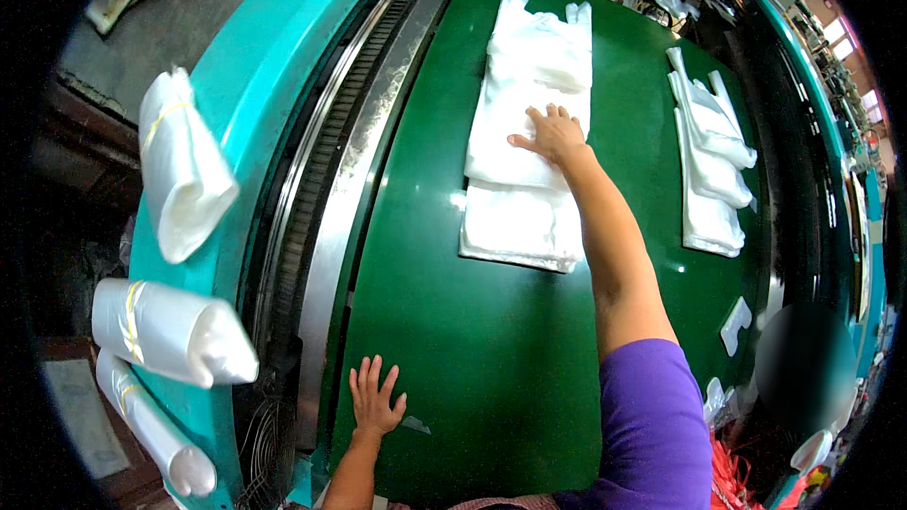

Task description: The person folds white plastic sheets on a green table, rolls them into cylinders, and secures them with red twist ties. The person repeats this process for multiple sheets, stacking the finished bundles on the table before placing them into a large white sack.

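Both hands lie flat and open: right hand (pixel 553 135) pinning the white bag stack (pixel 529 132) at frame centre, left hand (pixel 375 399) bracing on the green belt (pixel 472 340) below.

The right hand (pixel 553 135) lies flat on the nearer stack of white plastic bags (pixel 529 132), so the part of the stack beneath palm and forearm is hidden — and the purple sleeve (pixel 652 425) runs out of the lower edge. The left hand (pixel 373 399) shows only to the wrist before its forearm is cut off below. At lower right a blurred dark patch (pixel 803 364) cannot be made out, and the shelves beyond the far bag stack (pixel 709 165) are too small and warped to tell — the lowest bundled roll of bags (pixel 156 430) fades into the dark rim.
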Motion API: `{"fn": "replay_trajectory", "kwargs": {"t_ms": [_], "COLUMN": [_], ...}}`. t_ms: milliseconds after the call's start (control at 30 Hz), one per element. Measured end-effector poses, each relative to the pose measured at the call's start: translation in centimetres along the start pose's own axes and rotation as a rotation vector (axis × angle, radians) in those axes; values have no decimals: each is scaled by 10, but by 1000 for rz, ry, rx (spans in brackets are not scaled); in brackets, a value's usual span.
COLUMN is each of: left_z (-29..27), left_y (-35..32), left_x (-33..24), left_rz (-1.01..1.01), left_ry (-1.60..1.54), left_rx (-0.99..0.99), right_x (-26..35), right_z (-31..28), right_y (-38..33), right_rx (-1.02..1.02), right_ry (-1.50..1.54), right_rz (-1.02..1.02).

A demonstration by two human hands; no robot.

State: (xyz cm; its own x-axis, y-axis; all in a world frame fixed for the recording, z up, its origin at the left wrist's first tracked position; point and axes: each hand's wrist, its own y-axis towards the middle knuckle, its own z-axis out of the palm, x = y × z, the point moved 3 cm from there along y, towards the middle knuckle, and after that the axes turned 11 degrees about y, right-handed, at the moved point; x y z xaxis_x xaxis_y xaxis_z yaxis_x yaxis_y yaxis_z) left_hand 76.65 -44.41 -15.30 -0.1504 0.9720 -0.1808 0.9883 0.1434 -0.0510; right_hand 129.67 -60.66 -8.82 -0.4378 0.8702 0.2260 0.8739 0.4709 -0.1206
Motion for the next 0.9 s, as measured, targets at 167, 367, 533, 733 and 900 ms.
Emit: {"fn": "replay_trajectory", "kwargs": {"t_ms": [167,367,533,733,900], "left_z": [1,-5,-3,-6,-1], "left_y": [1,3,6,-29,-108], "left_x": [6,6,7,31,-9], "left_rz": [10,38,75,-261,-843], "left_ry": [2,22,42,-650,-1200], "left_rx": [-24,-52,-85,-544,-80], "right_x": [1,18,50,82,15], "right_z": [9,33,47,9,-1], "right_y": [-19,-108,-209,-320,-331], "right_rx": [92,85,274,247,-203], "right_ry": [-51,-81,86,488,295], "right_rz": [-9,55,120,-128,60]}}
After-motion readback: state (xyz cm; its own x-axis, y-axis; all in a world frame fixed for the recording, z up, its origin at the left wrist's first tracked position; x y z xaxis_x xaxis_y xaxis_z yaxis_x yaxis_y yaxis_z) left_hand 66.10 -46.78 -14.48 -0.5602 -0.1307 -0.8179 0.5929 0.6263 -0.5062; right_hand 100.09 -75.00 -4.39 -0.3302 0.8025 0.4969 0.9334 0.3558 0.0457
